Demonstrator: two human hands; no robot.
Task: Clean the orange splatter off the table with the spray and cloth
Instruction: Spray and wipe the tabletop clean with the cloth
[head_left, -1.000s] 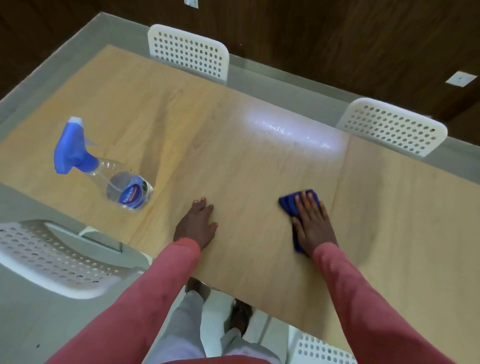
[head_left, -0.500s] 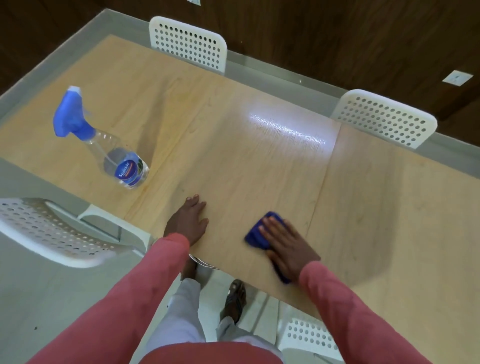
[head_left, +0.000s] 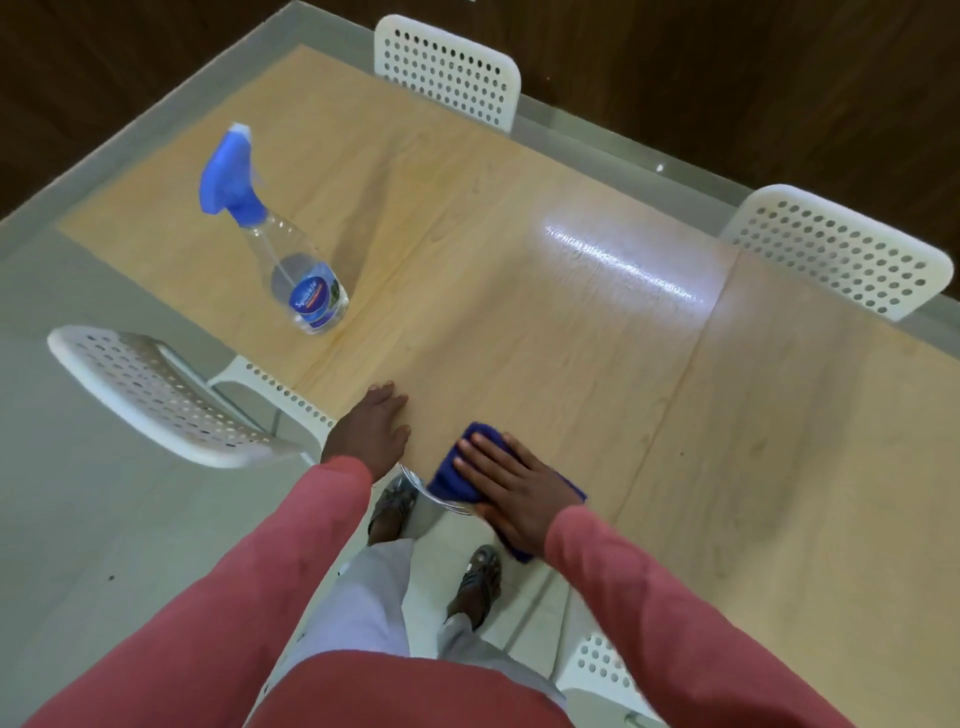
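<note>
1. Cloth (head_left: 457, 470), dark blue, lies at the near edge of the table (head_left: 519, 312), partly hanging past it.
2. Your right hand (head_left: 511, 486) presses flat on the cloth, fingers straight and together, not curled around it.
3. Your left hand (head_left: 371, 434) rests palm down on the table edge just left of the cloth, fingers extended, holding nothing.
4. Spray (head_left: 283, 244) stands upright on the table's left part, well apart from both hands, its blue trigger head pointing away from you.
5. No orange splatter is discernible on the wood; a glossy sheen shows far right of centre.
6. White perforated chairs (head_left: 156, 395) stand around the table.
</note>
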